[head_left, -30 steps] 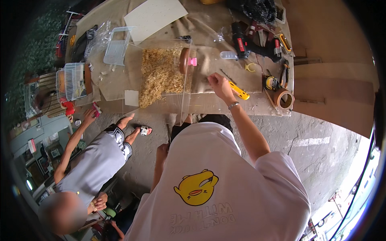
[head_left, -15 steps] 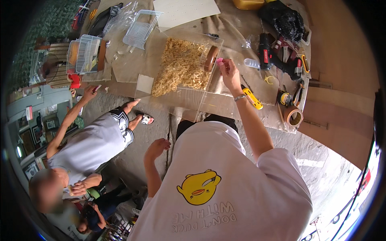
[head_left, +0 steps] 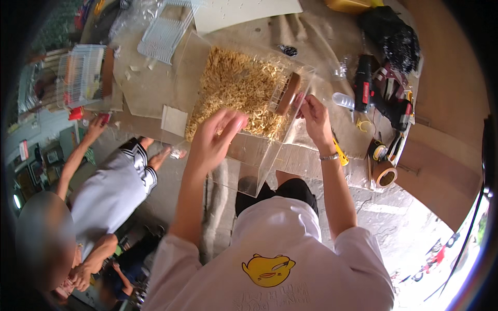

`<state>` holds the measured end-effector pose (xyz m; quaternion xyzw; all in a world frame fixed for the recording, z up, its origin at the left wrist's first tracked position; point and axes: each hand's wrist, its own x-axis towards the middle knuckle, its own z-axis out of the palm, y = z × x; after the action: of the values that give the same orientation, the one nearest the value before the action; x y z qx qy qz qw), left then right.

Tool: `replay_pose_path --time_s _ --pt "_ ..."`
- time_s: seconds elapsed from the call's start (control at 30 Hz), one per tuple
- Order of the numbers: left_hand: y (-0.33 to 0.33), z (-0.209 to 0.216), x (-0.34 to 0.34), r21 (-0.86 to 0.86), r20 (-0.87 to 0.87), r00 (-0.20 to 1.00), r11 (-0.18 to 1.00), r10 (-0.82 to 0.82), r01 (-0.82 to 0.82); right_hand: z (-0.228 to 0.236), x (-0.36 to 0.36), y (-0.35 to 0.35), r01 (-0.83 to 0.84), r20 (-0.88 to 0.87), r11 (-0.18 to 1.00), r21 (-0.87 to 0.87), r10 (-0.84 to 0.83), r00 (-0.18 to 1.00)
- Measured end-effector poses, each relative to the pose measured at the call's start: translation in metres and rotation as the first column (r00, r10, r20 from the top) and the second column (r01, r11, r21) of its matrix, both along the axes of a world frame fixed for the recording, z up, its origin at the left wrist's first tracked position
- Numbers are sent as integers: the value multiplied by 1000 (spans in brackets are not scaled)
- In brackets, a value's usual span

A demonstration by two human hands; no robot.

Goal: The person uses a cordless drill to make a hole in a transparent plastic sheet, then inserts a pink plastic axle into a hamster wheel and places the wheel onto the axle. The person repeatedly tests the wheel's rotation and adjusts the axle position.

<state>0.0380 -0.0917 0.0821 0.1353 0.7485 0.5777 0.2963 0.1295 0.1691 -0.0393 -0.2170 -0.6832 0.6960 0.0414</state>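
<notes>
A clear plastic box (head_left: 262, 179) with a layer of wood shavings (head_left: 228, 78) stands at the table's near edge, its front jutting past it. Inside by the right wall is a brown, round-edged piece (head_left: 288, 93), seen nearly edge-on. My right hand (head_left: 315, 118) is at the outside of that wall, fingertips pinched around a small pink piece (head_left: 300, 97) that is partly hidden. Over the box's near left part hovers my left hand (head_left: 217, 136), fingers stretched out and slightly blurred, holding nothing I can see.
Right of the box lie a clear plastic cup (head_left: 342, 100), a power tool (head_left: 364, 83), a yellow cutter (head_left: 340, 151), a tape measure (head_left: 378, 150) and a tape roll (head_left: 385, 173). White wire racks (head_left: 165, 36) are at the far left. Another person (head_left: 106, 192) stands to my left.
My left hand has risen from beside my body to above the box. My right hand stays at the box's right wall. The box appears larger and shifted toward me.
</notes>
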Motion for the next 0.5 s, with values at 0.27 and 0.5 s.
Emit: replay_pose_path --time_s 0.27,0.5 --pt "83 -70 -72 -257 76 927 891 -368 375 -1 2 -2 16 -32 985 169 -11 999" --pt "98 -90 -69 -179 159 932 919 -327 353 2 2 -1 -45 28 955 294 39 999"
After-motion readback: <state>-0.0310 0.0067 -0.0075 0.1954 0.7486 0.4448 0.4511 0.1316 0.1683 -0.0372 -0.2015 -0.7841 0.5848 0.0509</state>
